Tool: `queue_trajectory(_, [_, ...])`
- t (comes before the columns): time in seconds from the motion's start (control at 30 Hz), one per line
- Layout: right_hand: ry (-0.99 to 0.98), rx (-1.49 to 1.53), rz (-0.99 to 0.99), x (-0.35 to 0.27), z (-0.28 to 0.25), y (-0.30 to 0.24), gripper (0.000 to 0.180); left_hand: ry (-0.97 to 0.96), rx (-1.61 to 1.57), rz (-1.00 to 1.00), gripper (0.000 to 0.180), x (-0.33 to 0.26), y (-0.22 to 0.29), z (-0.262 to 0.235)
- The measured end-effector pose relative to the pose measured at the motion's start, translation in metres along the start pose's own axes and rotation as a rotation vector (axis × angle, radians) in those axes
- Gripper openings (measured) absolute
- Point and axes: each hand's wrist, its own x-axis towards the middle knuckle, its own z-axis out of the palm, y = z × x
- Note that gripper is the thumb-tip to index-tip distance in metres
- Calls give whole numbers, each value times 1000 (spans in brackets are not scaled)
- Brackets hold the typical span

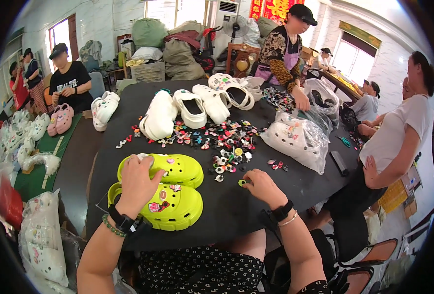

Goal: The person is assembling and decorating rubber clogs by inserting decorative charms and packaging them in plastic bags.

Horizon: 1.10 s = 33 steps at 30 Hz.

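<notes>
My left hand (pixel 137 180) rests flat across near pair of yellow-green clogs (pixel 170 193) — palm over toes, steadying, not clamped. Clogs sit at near edge of black tabletop (pixel 226 215), a few charms already pinned on uppers. Right hand (pixel 260 185) pinches small yellow charm (pixel 242 183) at fingertips, grip narrow, just right of clogs. Loose charm pile (pixel 226 142) lies beyond, white clogs (pixel 187 110) behind. Step, as I judge — fitting charms. Next calls for carrying charm to free hole, pressing in squarely.
</notes>
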Motion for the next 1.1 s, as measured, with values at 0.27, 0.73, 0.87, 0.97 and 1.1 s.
queue_trajectory(0.27, [26, 45, -53, 52, 28, 18, 34, -156, -15, -149, 44, 17, -3, 20])
queue_trajectory(0.73, [59, -68, -94, 76, 38, 0, 15, -25, -155, -122, 33, -4, -7, 22])
queue_trajectory(0.87, [174, -100, -125, 72, 22, -19, 14, -74, -170, -155, 33, -5, -7, 19])
queue_trajectory(0.97, [191, 105, -188, 66, -3, -58, 13, -104, -211, -176, 33, -9, -3, 15])
queue_trajectory(1.1, [84, 267, -358, 62, -8, -111, 13, -95, -199, -169, 33, -10, -6, 17])
